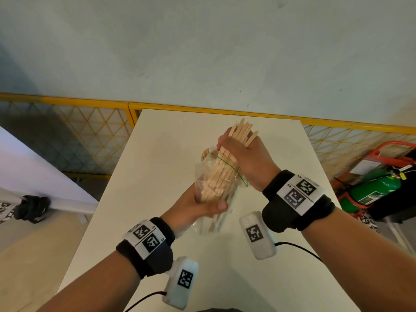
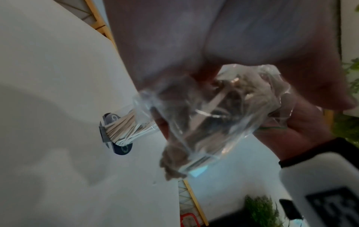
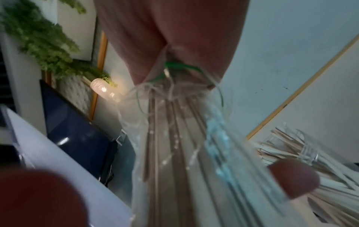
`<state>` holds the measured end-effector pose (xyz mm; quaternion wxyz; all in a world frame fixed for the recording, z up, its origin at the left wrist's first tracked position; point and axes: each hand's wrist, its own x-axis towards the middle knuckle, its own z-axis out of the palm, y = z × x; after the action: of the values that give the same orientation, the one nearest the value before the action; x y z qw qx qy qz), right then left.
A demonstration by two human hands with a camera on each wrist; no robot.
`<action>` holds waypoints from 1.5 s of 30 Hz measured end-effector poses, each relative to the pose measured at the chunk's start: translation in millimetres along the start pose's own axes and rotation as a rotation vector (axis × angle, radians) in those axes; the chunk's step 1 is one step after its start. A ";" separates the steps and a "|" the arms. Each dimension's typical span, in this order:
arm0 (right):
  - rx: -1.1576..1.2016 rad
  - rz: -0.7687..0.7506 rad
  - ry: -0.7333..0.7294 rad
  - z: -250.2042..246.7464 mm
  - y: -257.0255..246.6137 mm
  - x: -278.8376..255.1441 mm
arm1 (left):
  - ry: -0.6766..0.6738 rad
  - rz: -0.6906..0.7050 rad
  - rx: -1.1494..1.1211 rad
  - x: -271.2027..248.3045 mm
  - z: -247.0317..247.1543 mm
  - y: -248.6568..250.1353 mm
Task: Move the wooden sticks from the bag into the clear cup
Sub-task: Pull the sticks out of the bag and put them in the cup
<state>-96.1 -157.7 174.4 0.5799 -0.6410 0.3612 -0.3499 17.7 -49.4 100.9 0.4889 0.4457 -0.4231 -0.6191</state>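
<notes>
A clear plastic bag (image 1: 213, 183) with a green seal line is held tilted above the white table (image 1: 157, 158). My left hand (image 1: 202, 207) grips its lower end, thumb across the front. A bundle of wooden sticks (image 1: 243, 132) pokes out of the bag's mouth, and my right hand (image 1: 231, 145) is curled around it there. The clear cup (image 1: 215, 225) stands on the table just behind and below the bag and holds several sticks (image 2: 122, 130). The right wrist view shows the bag (image 3: 174, 145) close up and the cup (image 3: 291, 147) beside it.
A yellow mesh fence (image 1: 90, 140) runs behind the table. At the right a green cylinder (image 1: 373, 190) stands by a red frame. A second white table (image 1: 33, 172) lies to the left, with a black object (image 1: 33, 208) on the floor below it.
</notes>
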 end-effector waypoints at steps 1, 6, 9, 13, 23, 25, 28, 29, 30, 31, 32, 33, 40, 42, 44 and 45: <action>-0.021 -0.004 -0.007 2.5 -0.2 -0.8 | 0.004 -0.020 -0.013 1.5 1.4 2.4; -0.033 -0.018 0.007 -1.4 -0.8 -0.5 | 0.035 -0.062 0.035 11.1 1.1 5.5; -0.001 -0.025 0.032 -14.3 -9.2 5.5 | 0.029 -0.035 0.060 10.5 2.4 3.5; 0.034 -0.013 0.037 -16.4 -10.2 8.5 | -0.005 -0.019 0.063 12.9 10.7 5.5; 0.085 0.074 -0.071 -3.6 0.1 -0.2 | 0.094 0.070 0.173 18.7 18.2 -4.2; 0.078 0.098 -0.081 -2.9 2.2 -2.1 | 0.086 0.075 0.171 17.3 18.2 -5.5; 0.098 0.118 -0.085 -1.9 7.1 -3.2 | 0.099 0.085 0.168 16.3 17.2 -7.0; 0.108 0.117 -0.094 -1.1 9.0 -3.7 | 0.111 0.088 0.170 16.4 15.9 -7.8; 0.118 0.106 -0.097 0.3 10.8 -4.1 | 0.120 0.086 0.172 16.5 14.0 -8.1; 0.121 0.093 -0.092 1.7 12.7 -4.3 | 0.124 0.078 0.170 16.1 11.8 -7.9; 0.120 0.089 -0.082 3.5 14.3 -4.0 | 0.126 0.067 0.168 15.9 8.8 -8.5; 0.120 0.091 -0.067 4.8 15.4 -3.4 | 0.122 0.057 0.168 15.3 5.7 -8.9; 0.220 0.165 0.059 4.3 9.9 15.4 | 0.076 -0.003 0.147 3.2 -8.2 -16.3; 0.238 0.156 0.073 6.2 7.2 19.8 | 0.058 -0.013 0.149 2.4 -9.9 -15.9; 0.221 0.127 0.092 7.8 4.2 24.8 | 0.054 -0.018 0.144 2.6 -12.2 -16.1; 0.216 0.112 0.104 7.6 2.1 27.7 | 0.052 -0.019 0.136 2.7 -13.0 -16.1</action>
<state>-75.9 -178.2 172.5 0.6444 -0.5347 0.3863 -0.3868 26.2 -50.6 81.9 0.4624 0.4978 -0.4470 -0.5818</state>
